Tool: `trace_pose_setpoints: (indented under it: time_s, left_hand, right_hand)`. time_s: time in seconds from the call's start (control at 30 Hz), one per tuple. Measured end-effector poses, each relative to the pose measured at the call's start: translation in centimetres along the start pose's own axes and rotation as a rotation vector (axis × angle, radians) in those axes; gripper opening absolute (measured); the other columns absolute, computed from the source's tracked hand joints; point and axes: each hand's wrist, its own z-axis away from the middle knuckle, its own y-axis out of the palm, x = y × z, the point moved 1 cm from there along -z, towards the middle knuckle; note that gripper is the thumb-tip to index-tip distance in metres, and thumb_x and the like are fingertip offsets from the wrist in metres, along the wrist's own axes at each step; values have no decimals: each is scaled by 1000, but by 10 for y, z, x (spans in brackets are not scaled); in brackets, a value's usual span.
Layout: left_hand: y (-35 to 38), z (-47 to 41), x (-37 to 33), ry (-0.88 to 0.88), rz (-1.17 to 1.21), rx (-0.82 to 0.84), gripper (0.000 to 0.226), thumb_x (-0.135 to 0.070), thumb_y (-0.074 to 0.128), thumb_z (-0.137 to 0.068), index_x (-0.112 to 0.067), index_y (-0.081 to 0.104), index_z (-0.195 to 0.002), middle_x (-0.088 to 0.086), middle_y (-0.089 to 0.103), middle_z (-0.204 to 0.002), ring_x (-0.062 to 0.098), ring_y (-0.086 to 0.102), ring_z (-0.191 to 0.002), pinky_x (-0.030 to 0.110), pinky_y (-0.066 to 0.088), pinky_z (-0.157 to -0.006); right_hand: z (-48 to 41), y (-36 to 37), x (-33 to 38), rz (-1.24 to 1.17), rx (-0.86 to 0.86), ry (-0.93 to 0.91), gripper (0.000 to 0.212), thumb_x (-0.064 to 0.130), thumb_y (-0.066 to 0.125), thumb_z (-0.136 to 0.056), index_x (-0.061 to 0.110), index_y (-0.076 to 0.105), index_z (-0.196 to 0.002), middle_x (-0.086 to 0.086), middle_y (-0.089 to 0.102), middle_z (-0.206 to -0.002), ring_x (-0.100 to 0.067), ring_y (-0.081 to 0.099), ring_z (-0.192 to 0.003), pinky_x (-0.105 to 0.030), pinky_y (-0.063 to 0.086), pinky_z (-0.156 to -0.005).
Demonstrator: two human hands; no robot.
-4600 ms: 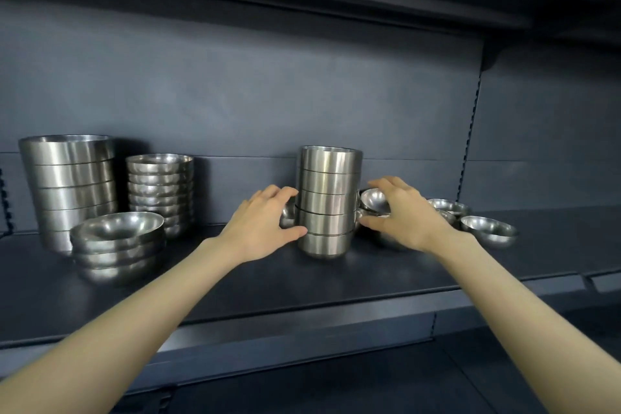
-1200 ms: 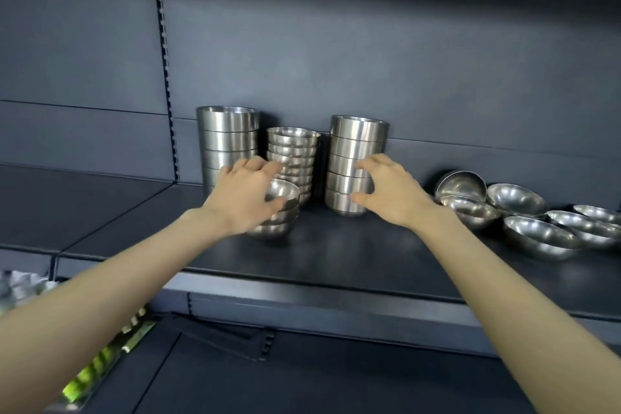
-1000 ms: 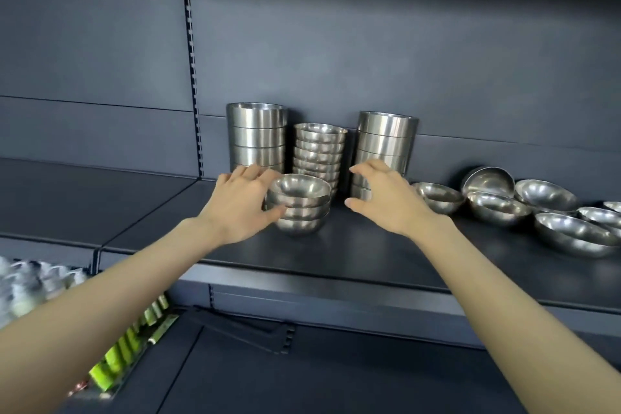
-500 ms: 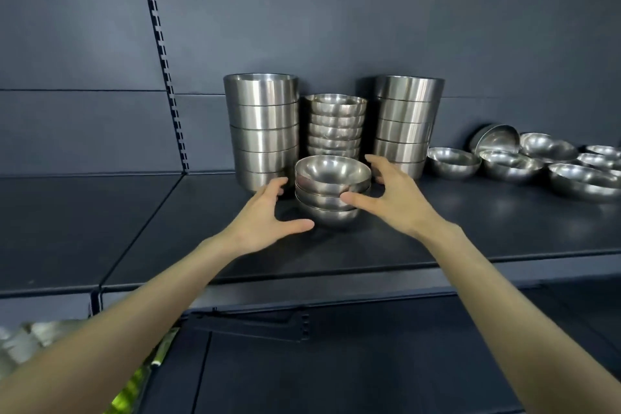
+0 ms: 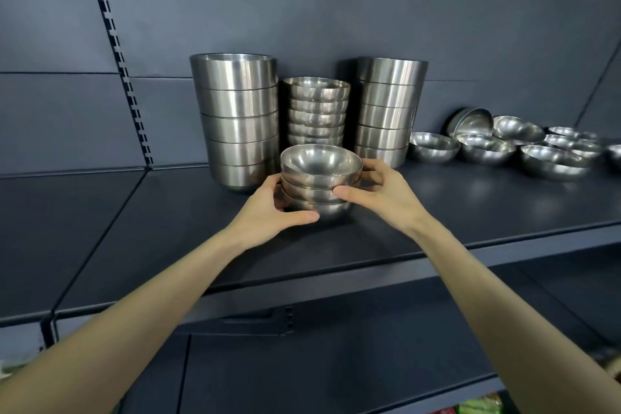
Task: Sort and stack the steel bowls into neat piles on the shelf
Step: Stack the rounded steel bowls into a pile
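Note:
A short stack of three round steel bowls (image 5: 321, 178) stands on the dark shelf (image 5: 168, 228). My left hand (image 5: 268, 208) grips its left side, thumb curled under the bottom bowl. My right hand (image 5: 386, 193) grips its right side, thumb on the middle bowl. Behind stand a tall pile of wide straight-sided bowls (image 5: 237, 118), a pile of small round bowls (image 5: 317, 109) and a pile of narrower straight-sided bowls (image 5: 388, 109).
Several loose round bowls (image 5: 504, 146) lie scattered on the shelf at the right, one tipped on its side against the back wall. A slotted upright (image 5: 117, 54) runs up the back panel at left. A lower shelf sits below.
Both hands have closed in from beside the short stack and now grip it on either side. The view has moved closer.

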Motion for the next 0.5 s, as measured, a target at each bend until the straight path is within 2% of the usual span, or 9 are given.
trace_pose_setpoints:
  time_s: [0.13,0.23,0.37,0.43,0.5]
  left_hand:
    - [10,1,-11,45,24,-4,72,-40,89,-55,-37,48,-114,-18,65,-107,-5,64,-96,14,52,-79]
    - [27,-5,-27,85,40,-1,64,-36,89,-59,-41,51,-110,-21,66,-106,-3,65,-96,17,52,-83]
    - [62,-23,-53,111,35,5,78,-36,89,-60,-25,50,-128,-10,64,-117,5,64,-103,30,51,-94]
    - [86,-33,-64,113,35,11,83,-39,89,-59,-25,49,-130,-9,63,-120,5,64,-104,31,51,-95]
    - [112,-45,-74,105,50,8,83,-39,89,-57,-25,48,-127,-11,62,-120,3,64,-102,31,51,-95]
  right_hand:
    - [5,-14,2,-30,-19,-7,66,58,84,-50,36,60,-107,12,73,-98,-1,67,-93,-33,52,-94]
    - [11,-36,6,-54,-41,-27,57,55,84,-52,35,63,-102,12,73,-97,-5,69,-92,-33,54,-90]
    - [16,-80,2,-71,-103,-19,55,48,86,-56,32,64,-104,7,74,-97,-13,70,-94,-42,55,-92]
    - [17,-106,-4,-76,-120,-22,49,42,87,-60,30,65,-103,5,74,-96,-14,70,-94,-42,55,-92]
    - [18,-134,-13,-79,-123,-30,53,41,86,-59,27,64,-104,3,74,-96,-14,70,-94,-40,57,-89]
